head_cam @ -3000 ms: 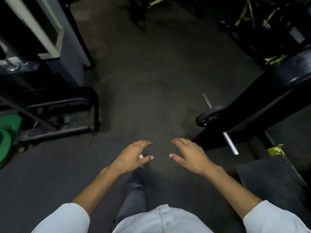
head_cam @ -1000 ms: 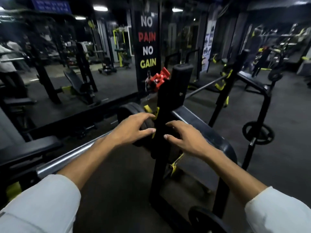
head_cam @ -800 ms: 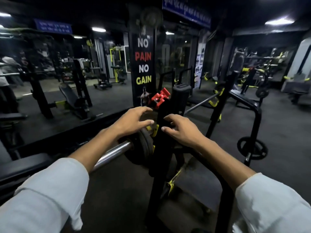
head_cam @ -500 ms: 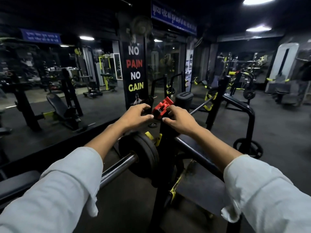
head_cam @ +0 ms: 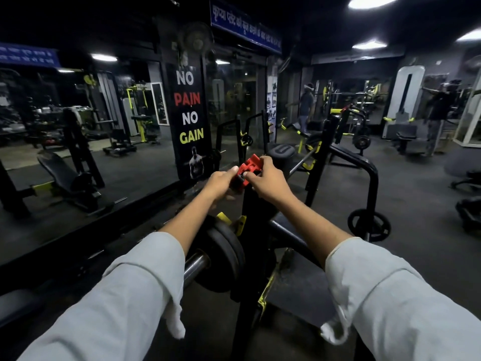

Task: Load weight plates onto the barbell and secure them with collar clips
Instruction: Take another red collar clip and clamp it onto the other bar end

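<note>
A red collar clip (head_cam: 248,166) sits on top of the black rack upright (head_cam: 253,230). My left hand (head_cam: 221,185) and my right hand (head_cam: 268,181) both grip the clip, one from each side. Below my arms the steel barbell sleeve (head_cam: 195,264) rests on the rack with black weight plates (head_cam: 223,254) loaded on it. The sleeve end outside the plates is bare.
A black bench frame (head_cam: 364,173) with a spare plate (head_cam: 369,227) stands to the right. A mirror wall and a "NO PAIN NO GAIN" banner (head_cam: 188,118) lie ahead. Other benches (head_cam: 62,175), machines and people stand farther off.
My view rose from the floor to the rack. Both hands lifted from in front of the plates up to the red clip and closed on it.
</note>
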